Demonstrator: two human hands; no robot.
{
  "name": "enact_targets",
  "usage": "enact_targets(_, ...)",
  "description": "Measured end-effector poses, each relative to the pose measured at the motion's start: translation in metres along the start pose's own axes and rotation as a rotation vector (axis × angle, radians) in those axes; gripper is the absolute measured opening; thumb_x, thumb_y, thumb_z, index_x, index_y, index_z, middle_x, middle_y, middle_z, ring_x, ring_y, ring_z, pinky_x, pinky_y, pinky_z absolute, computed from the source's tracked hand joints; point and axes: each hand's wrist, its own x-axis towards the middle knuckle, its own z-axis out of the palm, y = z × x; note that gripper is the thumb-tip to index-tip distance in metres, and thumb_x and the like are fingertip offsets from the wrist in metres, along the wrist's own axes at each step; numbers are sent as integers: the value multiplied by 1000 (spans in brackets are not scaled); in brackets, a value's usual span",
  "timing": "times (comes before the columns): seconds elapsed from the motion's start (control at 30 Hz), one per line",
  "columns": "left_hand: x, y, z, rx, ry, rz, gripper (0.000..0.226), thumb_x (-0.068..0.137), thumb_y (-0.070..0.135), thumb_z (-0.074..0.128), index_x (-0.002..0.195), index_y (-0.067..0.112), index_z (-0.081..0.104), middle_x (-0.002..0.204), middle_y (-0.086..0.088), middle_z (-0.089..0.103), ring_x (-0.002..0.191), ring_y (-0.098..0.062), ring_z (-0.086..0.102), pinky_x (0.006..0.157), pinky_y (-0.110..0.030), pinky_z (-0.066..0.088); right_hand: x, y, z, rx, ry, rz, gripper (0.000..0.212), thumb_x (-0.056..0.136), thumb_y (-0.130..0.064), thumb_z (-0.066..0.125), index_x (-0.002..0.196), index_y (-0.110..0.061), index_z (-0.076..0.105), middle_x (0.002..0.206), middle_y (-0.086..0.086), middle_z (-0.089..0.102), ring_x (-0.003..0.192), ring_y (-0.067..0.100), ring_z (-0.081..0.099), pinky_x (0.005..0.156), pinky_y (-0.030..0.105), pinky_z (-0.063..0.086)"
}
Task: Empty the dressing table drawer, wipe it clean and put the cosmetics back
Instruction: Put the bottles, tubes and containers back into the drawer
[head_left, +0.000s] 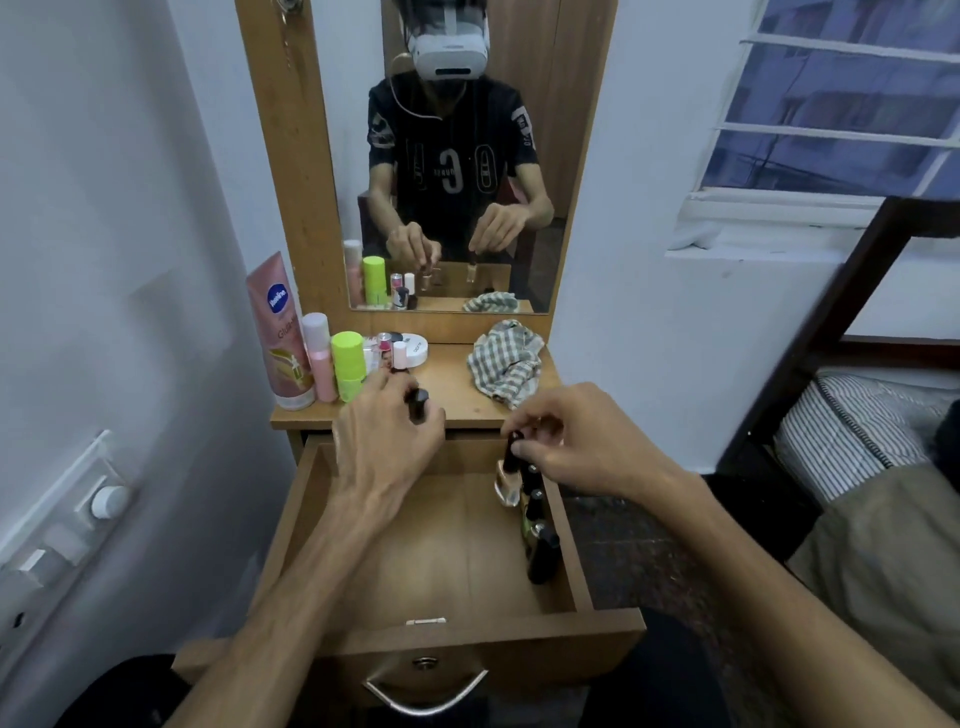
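The wooden drawer (363, 639) is pulled out below the dressing table top (452, 384). My left hand (384, 436) hovers over the drawer's back edge, shut on a small dark bottle (418, 402). My right hand (566, 436) is at the drawer's back right corner, shut on another dark bottle (511, 452). A row of several dark-capped bottles (540, 535) stands along the drawer's right wall. The rest of the drawer floor is bare wood. A checked cloth (506, 364) lies crumpled on the table top at the right.
A pink lotion tube (280, 332), a pink spray bottle (319, 358), a green container (348, 364), small bottles and a white round compact (413, 345) crowd the table top's left. A mirror (457, 156) rises behind. A bed (857, 415) is on the right, a wall switchboard (78, 519) on the left.
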Motion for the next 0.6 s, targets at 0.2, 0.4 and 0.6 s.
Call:
enact_targets(0.2, -57, 24, -6, -155, -277, 0, 12, 73, 34, 74, 83, 26, 76, 81, 12, 68, 71, -5, 63, 67, -30, 58, -46, 13, 16, -49, -117, -18, 16, 89, -24, 75, 104, -27, 80, 92, -13, 74, 75, 4, 64, 72, 29, 58)
enact_targets(0.4, -92, 37, -9, -251, -804, 41, 8, 70, 32, 78, 74, 32, 71, 73, 14, 67, 69, 0, 64, 62, -23, 57, -73, 23, 28, -85, -168, -16, 21, 89, -29, 74, 108, -31, 80, 100, -18, 75, 80, -2, 62, 74, 15, 51)
enact_targets(0.6, -97, 46, 0, -293, -933, 84, 15, 72, 29, 81, 85, 23, 76, 81, 9, 71, 73, -3, 66, 65, -29, 60, -79, 29, 36, -166, -234, -69, 20, 88, -28, 70, 106, -30, 78, 97, -16, 68, 78, 3, 50, 72, 14, 37)
